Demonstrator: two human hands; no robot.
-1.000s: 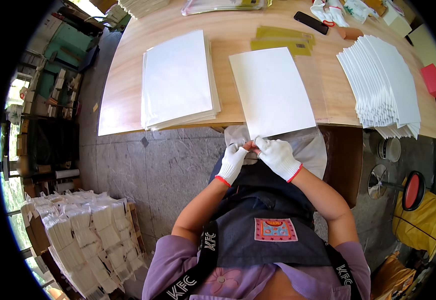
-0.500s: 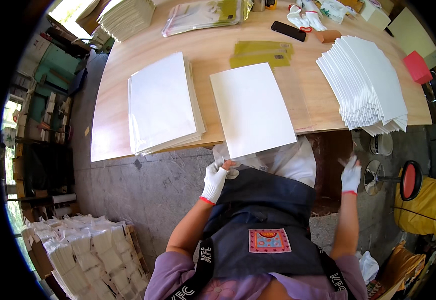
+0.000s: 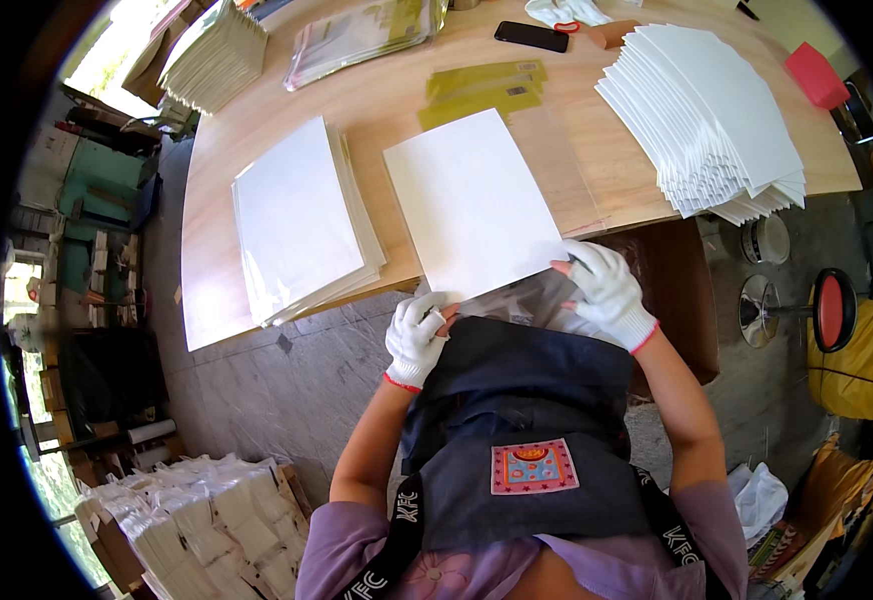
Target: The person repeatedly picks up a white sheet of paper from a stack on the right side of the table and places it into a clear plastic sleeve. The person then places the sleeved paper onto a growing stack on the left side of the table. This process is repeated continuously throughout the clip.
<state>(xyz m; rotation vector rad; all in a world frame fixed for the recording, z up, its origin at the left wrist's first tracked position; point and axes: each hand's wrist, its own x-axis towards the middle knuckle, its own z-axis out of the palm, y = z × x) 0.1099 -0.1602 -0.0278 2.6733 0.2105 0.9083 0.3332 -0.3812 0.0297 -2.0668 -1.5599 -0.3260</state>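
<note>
A white sheet (image 3: 477, 205) lies at the table's near edge, its lower end overhanging. Clear plastic sleeves (image 3: 532, 298) hang below it, over my lap. My left hand (image 3: 417, 338), in a white glove with bare fingertips, is closed at the sheet's near left corner, pinching the clear plastic there. At the near right corner is my right hand (image 3: 607, 292), also gloved, with its thumb and forefinger apart and a fingertip touching the sheet's edge. To the left stands a stack of sleeved white sheets (image 3: 302, 215). A fanned pile of white sheets (image 3: 707, 115) sits at the right.
Olive-printed clear bags (image 3: 482, 90) lie beyond the sheet. Farther back are a black phone (image 3: 532, 37), a packet of clear bags (image 3: 362, 38) and another stack (image 3: 215, 55). A brown box (image 3: 672, 290) stands under the table edge, beside a round stool (image 3: 835, 310).
My right hand has come in from the far right to the sheet's near right corner. My left hand stays at the left corner. The view has shifted slightly.
</note>
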